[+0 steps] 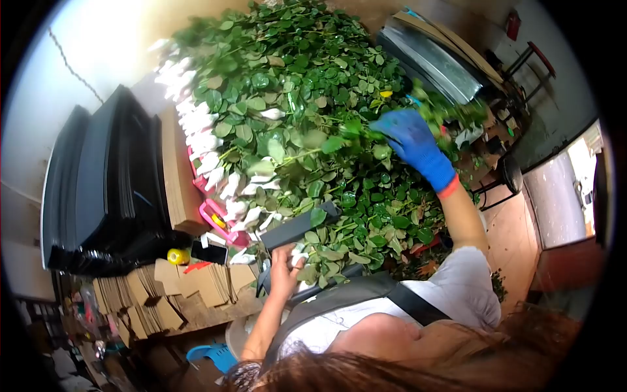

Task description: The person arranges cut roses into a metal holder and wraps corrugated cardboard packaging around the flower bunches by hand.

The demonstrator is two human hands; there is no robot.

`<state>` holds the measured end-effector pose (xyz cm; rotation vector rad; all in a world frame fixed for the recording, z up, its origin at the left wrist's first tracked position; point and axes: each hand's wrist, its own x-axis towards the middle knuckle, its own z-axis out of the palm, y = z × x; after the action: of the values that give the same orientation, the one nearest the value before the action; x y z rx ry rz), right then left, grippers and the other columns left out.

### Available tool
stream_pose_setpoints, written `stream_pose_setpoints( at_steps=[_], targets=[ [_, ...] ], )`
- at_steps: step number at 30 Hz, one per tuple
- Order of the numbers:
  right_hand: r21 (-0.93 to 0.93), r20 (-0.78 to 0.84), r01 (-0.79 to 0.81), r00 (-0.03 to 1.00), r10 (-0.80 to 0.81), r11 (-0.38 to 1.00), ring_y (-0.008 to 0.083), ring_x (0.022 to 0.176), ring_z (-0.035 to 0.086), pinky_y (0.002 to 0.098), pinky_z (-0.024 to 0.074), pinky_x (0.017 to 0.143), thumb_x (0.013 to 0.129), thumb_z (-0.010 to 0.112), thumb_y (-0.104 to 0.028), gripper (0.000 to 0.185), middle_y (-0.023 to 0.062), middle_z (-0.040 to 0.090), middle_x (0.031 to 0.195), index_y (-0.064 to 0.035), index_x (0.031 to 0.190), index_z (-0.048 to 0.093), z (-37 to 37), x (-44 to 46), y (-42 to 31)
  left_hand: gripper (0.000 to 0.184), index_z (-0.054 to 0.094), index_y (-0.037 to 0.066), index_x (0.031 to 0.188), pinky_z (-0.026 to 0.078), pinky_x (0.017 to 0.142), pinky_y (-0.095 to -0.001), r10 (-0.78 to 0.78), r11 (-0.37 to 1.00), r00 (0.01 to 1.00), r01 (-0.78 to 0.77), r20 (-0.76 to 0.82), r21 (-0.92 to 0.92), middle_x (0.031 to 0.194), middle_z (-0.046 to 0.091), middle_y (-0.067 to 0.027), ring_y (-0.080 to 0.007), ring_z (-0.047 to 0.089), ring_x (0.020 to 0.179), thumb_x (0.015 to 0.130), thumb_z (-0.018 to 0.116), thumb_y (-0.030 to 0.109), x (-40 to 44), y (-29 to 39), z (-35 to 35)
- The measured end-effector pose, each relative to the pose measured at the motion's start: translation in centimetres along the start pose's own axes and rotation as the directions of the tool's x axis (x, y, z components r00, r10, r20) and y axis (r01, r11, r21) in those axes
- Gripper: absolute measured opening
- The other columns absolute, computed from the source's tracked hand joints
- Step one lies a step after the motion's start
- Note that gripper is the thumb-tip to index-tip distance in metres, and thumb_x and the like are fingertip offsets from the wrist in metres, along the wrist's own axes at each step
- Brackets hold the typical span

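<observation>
My left hand (283, 269), bare, has its fingers curled round white rose heads (298, 253) at the near edge of the pile. These roses lie between dark grey panels (297, 228), and the fingers touch the panel's end. My right hand (410, 140), in a blue glove with an orange cuff, is raised over the leaves with its fingers pinched on a leafy rose stem (353, 130). That stem's far end is blurred. A large heap of leafy rose stems (294, 85) fills the table, its white heads (196, 117) pointing left.
Stacked black sheets (108, 176) stand at the left beside a cardboard piece (177, 173). Folded cardboard pieces (212, 287), a phone (209, 252), a yellow roll (177, 256) and a pink tool (219, 219) lie nearer. More sheets (434, 59) stand at the back right.
</observation>
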<state>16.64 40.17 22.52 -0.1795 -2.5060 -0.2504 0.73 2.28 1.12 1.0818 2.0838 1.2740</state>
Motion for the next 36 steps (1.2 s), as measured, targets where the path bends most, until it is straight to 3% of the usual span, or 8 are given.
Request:
stream_pose_setpoints(
  at_steps=[5, 7, 8, 14, 19, 21, 29, 36],
  targets=[
    [0.238, 0.338, -0.145, 0.939, 0.059, 0.96, 0.0319, 0.1, 0.061, 0.0443, 0.0482, 0.089, 0.08, 0.067, -0.012, 0.036, 0.0094, 0.065, 0.108, -0.018, 0.115, 0.068, -0.2, -7.8, -3.7, 0.052, 0.053, 0.001, 0.129, 0.046, 0.099, -0.0402, 0.031, 0.983, 0.999, -0.034, -0.019, -0.182, 0.12, 0.055, -0.0182, -0.0347, 0.056, 0.114, 0.08, 0.069, -0.001, -0.3, -5.1, 1.9],
    [0.31, 0.463, -0.244, 0.883, 0.078, 0.919, 0.0336, 0.101, 0.061, 0.0448, 0.049, 0.089, 0.081, 0.067, -0.013, 0.033, 0.0097, 0.065, 0.112, -0.0166, 0.113, 0.068, 3.6, -11.9, -4.8, 0.055, 0.055, 0.002, 0.128, 0.044, 0.101, -0.0403, 0.227, 0.969, 0.972, -0.22, -0.059, 0.109, 0.122, 0.056, -0.0182, -0.0379, 0.054, 0.116, 0.075, 0.067, -0.005, 0.4, -2.2, 0.4],
    [0.323, 0.454, -0.209, 0.89, 0.043, 0.923, 0.0339, 0.099, 0.062, 0.0445, 0.0505, 0.085, 0.082, 0.068, -0.016, 0.03, 0.0096, 0.064, 0.115, -0.0148, 0.112, 0.068, 6.1, -14.3, -5.1, 0.055, 0.054, 0.002, 0.128, 0.046, 0.099, -0.0401, 0.149, 0.988, 0.987, -0.147, -0.061, 0.035, 0.12, 0.056, -0.0184, -0.0371, 0.055, 0.116, 0.075, 0.068, -0.004, 0.2, -0.8, -0.1],
    [-0.173, 0.427, -0.091, 0.89, 0.158, 0.981, 0.0345, 0.105, 0.063, 0.0413, 0.0522, 0.089, 0.085, 0.067, -0.017, 0.036, 0.012, 0.065, 0.122, -0.0156, 0.12, 0.066, 4.9, -13.0, -7.2, 0.054, 0.054, 0.006, 0.13, 0.05, 0.092, -0.0389, 0.113, 0.994, 0.99, -0.112, -0.087, 0.018, 0.119, 0.056, -0.0162, -0.0336, 0.059, 0.111, 0.081, 0.075, 0.007, -0.1, -1.4, 0.4],
    [0.548, 0.296, -0.159, 0.955, -0.012, 0.821, 0.0342, 0.086, 0.069, 0.0408, 0.0554, 0.077, 0.086, 0.068, -0.029, 0.047, 0.0151, 0.071, 0.098, -0.0183, 0.131, 0.06, 2.9, -5.5, -15.2, 0.053, 0.055, 0.004, 0.129, 0.049, 0.093, -0.0408, 0.126, 0.992, 0.984, -0.124, -0.126, 0.025, 0.117, 0.059, -0.018, -0.0361, 0.058, 0.111, 0.081, 0.076, 0.013, 0.0, -1.8, 0.8],
    [0.359, 0.698, -0.28, 0.714, -0.057, 0.89, 0.0331, 0.085, 0.069, 0.0414, 0.0548, 0.073, 0.089, 0.063, -0.039, 0.041, 0.0142, 0.071, 0.095, -0.02, 0.125, 0.064, 5.0, -4.8, -19.2, 0.053, 0.055, 0.004, 0.128, 0.049, 0.093, -0.0413, 0.14, 0.99, 0.981, -0.136, -0.132, 0.038, 0.117, 0.058, -0.0184, -0.0364, 0.058, 0.11, 0.081, 0.076, 0.013, 0.0, -1.8, 0.8],
    [0.122, 0.754, -0.397, 0.633, 0.175, 0.91, 0.0343, 0.077, 0.069, 0.0475, 0.0539, 0.07, 0.09, 0.057, -0.049, 0.035, 0.0123, 0.072, 0.083, -0.0185, 0.105, 0.067, 12.5, -6.0, -22.4, 0.055, 0.049, 0.003, 0.128, 0.053, 0.088, -0.0417, -0.039, 0.999, 0.982, 0.036, -0.184, -0.021, 0.118, 0.063, -0.0185, -0.0371, 0.065, 0.104, 0.085, 0.077, 0.022, -0.5, -1.5, 1.4],
    [0.08, 0.765, -0.361, 0.62, 0.176, 0.929, 0.0346, 0.076, 0.069, 0.0469, 0.0535, 0.068, 0.091, 0.057, -0.047, 0.032, 0.0131, 0.071, 0.083, -0.0178, 0.102, 0.067, 13.4, -6.2, -23.1, 0.03, 0.061, 0.007, 0.096, 0.052, 0.067, -0.0436, -0.133, 0.961, 0.972, 0.174, -0.194, 0.215, 0.087, 0.07, -0.012, -0.0367, 0.068, 0.082, 0.099, 0.056, 0.037, 0.3, 2.1, -1.2]
  ],
)
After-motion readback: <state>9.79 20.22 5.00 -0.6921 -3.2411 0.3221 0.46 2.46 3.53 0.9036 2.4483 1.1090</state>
